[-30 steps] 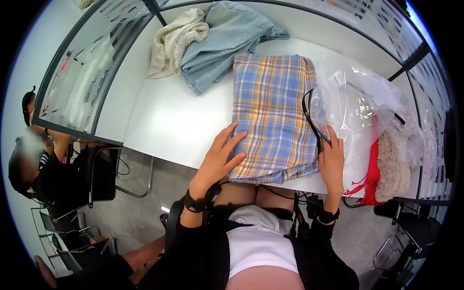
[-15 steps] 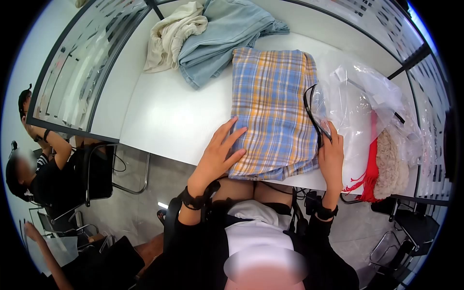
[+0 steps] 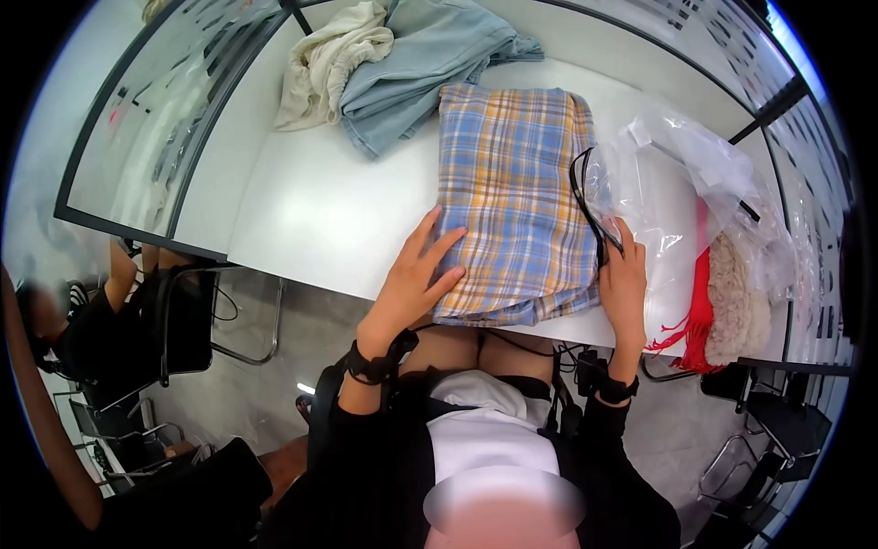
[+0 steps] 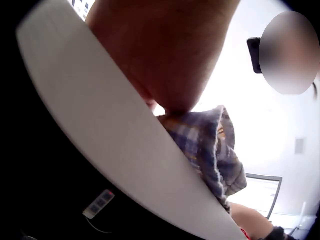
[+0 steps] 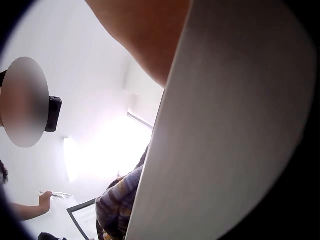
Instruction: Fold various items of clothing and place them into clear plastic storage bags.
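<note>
A folded plaid cloth point(image 3: 517, 201) in blue, yellow and white lies on the white table, its near side at the front edge. The left hand point(image 3: 412, 279) rests with spread, fairly straight fingers on its lower left part. Beside the lower right side lies the right hand point(image 3: 624, 279), fingers extended, touching the cloth's side near a black strap point(image 3: 587, 206). In the left wrist view the cloth's folded end point(image 4: 200, 145) shows past the table edge, below the left hand point(image 4: 160, 55). The right wrist view shows the right hand's base point(image 5: 150, 35) and some cloth point(image 5: 117, 202).
Light blue jeans point(image 3: 421, 69) and a cream garment point(image 3: 329, 64) lie at the back left. Clear plastic bags point(image 3: 677, 165), a red fringed cloth point(image 3: 700, 316) and a beige fluffy item point(image 3: 734, 306) are at the right. Framed partitions border the table; people are at the left.
The cloth and both hands appear slightly higher in the head view, as does the table. Both hands keep their places on the cloth. People at the left have shifted.
</note>
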The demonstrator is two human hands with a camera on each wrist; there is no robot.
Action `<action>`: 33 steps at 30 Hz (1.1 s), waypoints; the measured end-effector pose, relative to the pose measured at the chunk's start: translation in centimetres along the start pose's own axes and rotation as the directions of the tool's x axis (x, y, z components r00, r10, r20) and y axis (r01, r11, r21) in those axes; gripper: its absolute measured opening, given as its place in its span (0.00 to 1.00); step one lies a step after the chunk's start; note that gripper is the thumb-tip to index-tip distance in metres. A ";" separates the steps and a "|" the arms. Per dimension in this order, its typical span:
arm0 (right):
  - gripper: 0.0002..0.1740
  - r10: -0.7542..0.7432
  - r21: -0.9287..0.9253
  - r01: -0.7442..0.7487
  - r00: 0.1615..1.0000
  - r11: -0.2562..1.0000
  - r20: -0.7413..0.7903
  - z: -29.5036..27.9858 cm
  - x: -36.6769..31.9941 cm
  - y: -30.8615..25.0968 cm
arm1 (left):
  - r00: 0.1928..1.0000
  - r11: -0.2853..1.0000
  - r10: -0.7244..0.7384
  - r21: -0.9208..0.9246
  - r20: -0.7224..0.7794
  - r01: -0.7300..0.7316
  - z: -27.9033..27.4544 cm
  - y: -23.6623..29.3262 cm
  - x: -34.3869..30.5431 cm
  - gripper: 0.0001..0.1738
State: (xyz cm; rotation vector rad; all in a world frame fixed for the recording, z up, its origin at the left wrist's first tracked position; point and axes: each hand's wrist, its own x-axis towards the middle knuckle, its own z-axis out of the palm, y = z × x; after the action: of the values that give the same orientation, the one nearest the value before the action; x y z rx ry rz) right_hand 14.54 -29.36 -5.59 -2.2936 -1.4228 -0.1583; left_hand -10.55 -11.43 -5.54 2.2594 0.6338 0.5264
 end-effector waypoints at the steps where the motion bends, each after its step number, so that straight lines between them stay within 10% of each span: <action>1: 0.30 -0.015 -0.002 0.015 1.000 1.000 -0.022 0.0 0.0 0.0 | 1.000 1.000 -0.005 -0.002 -0.006 0.005 0.0 0.0 0.0 0.26; 13: 0.30 -0.012 -0.027 0.010 0.999 1.000 -0.042 0.4 -0.4 0.0 | 1.000 0.990 0.014 0.143 -0.018 -0.011 0.4 -0.5 -0.5 0.27; 19: 0.32 -0.019 -0.049 0.017 0.999 0.999 -0.041 0.5 -0.3 0.0 | 0.993 0.985 -0.041 -0.159 0.110 0.058 -0.9 -0.2 -0.3 0.33; 23: 0.25 0.049 0.006 -0.049 0.998 0.999 0.035 -0.1 -0.2 -0.7 | 0.991 0.719 -0.038 -0.685 0.132 0.119 -0.5 0.8 -0.8 0.41; 26: 0.26 0.054 0.000 -0.054 0.998 0.999 0.043 -0.2 -0.1 -0.8 | 0.992 0.571 -0.129 -0.818 -0.004 0.071 0.6 1.1 -1.2 0.46; 30: 0.27 0.058 0.004 -0.058 0.997 0.998 0.053 -0.3 -0.1 -0.8 | 0.934 0.356 -0.316 -0.891 0.169 0.282 0.5 2.8 -2.0 0.52; 33: 0.28 0.066 -0.012 -0.066 0.995 0.998 0.079 -0.4 0.1 -0.7 | 0.984 0.820 -0.137 -0.545 0.110 0.175 0.8 2.6 -2.9 0.56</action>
State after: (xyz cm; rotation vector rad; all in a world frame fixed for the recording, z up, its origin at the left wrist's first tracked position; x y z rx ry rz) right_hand 14.07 -29.20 -4.99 -2.3753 -1.3851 -0.0542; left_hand -11.67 -15.11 -4.70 1.6510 0.5404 0.4765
